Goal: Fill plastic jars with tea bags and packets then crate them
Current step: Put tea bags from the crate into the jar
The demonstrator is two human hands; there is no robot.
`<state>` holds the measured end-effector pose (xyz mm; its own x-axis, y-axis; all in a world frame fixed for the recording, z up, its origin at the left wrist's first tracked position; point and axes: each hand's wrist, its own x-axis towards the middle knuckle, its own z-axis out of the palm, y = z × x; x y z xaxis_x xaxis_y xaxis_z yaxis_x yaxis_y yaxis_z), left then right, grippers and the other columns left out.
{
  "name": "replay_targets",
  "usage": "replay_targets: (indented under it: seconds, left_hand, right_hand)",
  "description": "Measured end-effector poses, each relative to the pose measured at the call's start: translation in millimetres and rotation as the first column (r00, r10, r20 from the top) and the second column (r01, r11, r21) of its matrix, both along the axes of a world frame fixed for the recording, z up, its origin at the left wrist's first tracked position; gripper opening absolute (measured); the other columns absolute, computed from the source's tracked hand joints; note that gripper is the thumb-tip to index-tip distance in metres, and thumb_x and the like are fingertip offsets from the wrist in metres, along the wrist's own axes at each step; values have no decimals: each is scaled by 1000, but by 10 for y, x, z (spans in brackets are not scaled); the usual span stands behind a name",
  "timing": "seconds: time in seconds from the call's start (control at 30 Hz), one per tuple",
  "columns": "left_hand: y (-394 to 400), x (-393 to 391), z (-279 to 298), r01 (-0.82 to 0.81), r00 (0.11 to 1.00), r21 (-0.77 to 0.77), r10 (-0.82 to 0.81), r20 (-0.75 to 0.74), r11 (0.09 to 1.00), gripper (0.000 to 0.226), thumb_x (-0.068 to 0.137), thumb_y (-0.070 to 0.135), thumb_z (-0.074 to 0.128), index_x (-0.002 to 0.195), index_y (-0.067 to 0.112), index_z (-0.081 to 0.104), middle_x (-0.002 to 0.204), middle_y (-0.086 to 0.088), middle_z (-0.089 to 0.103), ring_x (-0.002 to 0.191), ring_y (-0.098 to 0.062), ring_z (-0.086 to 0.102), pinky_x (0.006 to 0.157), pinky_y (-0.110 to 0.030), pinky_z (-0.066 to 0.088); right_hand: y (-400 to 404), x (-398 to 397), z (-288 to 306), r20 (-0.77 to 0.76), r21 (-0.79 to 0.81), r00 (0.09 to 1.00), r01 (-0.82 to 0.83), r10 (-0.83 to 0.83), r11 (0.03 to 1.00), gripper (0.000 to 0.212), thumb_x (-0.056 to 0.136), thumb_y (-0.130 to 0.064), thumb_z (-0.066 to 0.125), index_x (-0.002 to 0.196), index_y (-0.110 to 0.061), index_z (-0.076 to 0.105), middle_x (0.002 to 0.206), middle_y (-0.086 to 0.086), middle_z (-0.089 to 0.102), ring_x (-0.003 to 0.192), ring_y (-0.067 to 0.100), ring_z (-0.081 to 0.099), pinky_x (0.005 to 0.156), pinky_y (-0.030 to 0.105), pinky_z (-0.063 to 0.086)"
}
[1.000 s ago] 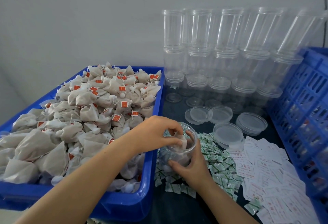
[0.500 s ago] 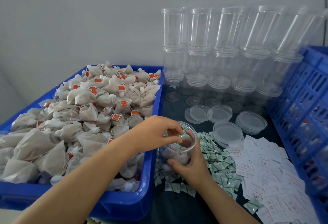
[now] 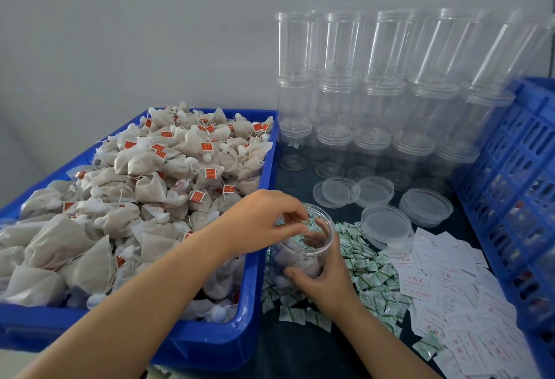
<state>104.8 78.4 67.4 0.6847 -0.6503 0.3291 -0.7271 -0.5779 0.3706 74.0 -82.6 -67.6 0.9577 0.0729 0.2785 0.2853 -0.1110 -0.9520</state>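
Best done with the jar (image 3: 303, 246) kept upright just beside the blue bin (image 3: 255, 312), right hand (image 3: 324, 276) wrapped round its wall, left hand (image 3: 264, 222) curled over the mouth, apparently holding nothing, though hard to tell. Gone since a second ago: the tea bag pinched at the rim, now presumably dropped inside. Next worth adding: a green packet (image 3: 369, 264) from the heap alongside.

Small packing workshop: a dark worktop (image 3: 300, 348) bearing a blue plastic bin (image 3: 246, 312) heaped with beige tea bags (image 3: 150, 186), stacked clear plastic jars (image 3: 372, 84), loose lids (image 3: 387, 222) and a blue slatted crate (image 3: 516, 186).
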Motion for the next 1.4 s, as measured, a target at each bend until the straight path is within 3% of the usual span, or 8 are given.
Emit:
replay_targets:
  seconds: [0.13, 0.3, 0.53, 0.73, 0.83, 1.0, 1.23, 1.4]
  left_hand:
    - [59, 41, 7, -76, 994, -105, 83, 72, 992, 16, 89, 24, 65, 101, 14, 69, 87, 11, 66, 84, -1, 57, 79, -10, 43]
    - [147, 140, -21, -221, 965, -147, 238, 113, 964, 19, 89, 20, 65, 105, 11, 68, 91, 6, 67, 83, -4, 59, 79, -4, 39]
    - [295, 440, -213, -515, 833, -99, 524, 177, 852, 36, 90, 23, 58, 125, 16, 56, 127, -2, 57, 120, -21, 47, 100, -35, 35]
    - [556, 637, -480, -736, 668, 307, 721, 183, 604, 65, 94, 41, 46, 150, 24, 17, 158, -14, 4, 145, -36, -2, 117, -48, 6]
    - [578, 648, -546, -705, 658, 463, 739, 144, 537, 63, 95, 47, 38, 150, 25, 18, 159, -14, -4, 145, -36, -6, 117, -47, 3]
    - [555, 604, -488, -771, 595, 428, 773, 219, 472, 49, 97, 23, 40, 144, 15, 30, 154, -18, 9, 141, -35, 11, 108, -44, 30]
    - [636, 599, -419, -794, 598, 324, 755, 269, 514, 36, 96, 10, 41, 131, 9, 47, 137, -12, 44, 126, -32, 35, 100, -38, 35]
    - [653, 576, -324, -815, 579, 137, 779, 240, 564, 22, 93, 23, 55, 109, 10, 61, 105, -10, 61, 101, -29, 54, 79, -39, 46]
  right_hand:
    - [-11, -4, -17, 3, -55, 1000, 30, -30, 998, 88, 57, -51, 78, 125, -75, 28, 127, -13, 47, 109, -14, 51, 74, 8, 49]
    - [-11, -3, -18, 16, -76, 999, 52, -51, 996, 85, 58, -53, 78, 121, -79, 27, 126, -14, 48, 109, -15, 50, 73, 5, 47]
    - [-7, -6, 1, 16, -81, 999, 50, -48, 996, 85, 56, -54, 79, 120, -79, 27, 126, -15, 48, 111, -16, 49, 76, 6, 47]
    - [-14, -23, 18, 13, -66, 999, 33, -32, 997, 85, 56, -55, 79, 119, -80, 28, 127, -15, 47, 110, -15, 51, 76, 10, 50]
    - [-11, -29, 24, 8, -64, 1000, 30, -29, 997, 86, 55, -55, 80, 118, -81, 27, 127, -15, 47, 109, -15, 52, 76, 11, 51]
    - [-12, -36, 36, 11, -73, 999, 33, -32, 997, 86, 55, -57, 78, 118, -81, 26, 127, -17, 47, 111, -17, 50, 78, 8, 49]
    - [-10, -46, 56, 9, -82, 999, 37, -36, 996, 85, 55, -58, 77, 120, -80, 26, 126, -17, 46, 109, -20, 48, 75, 5, 47]
    - [-13, -50, 50, 6, -68, 1000, 24, -24, 997, 85, 56, -55, 78, 122, -76, 28, 127, -14, 46, 108, -21, 49, 72, 4, 47]
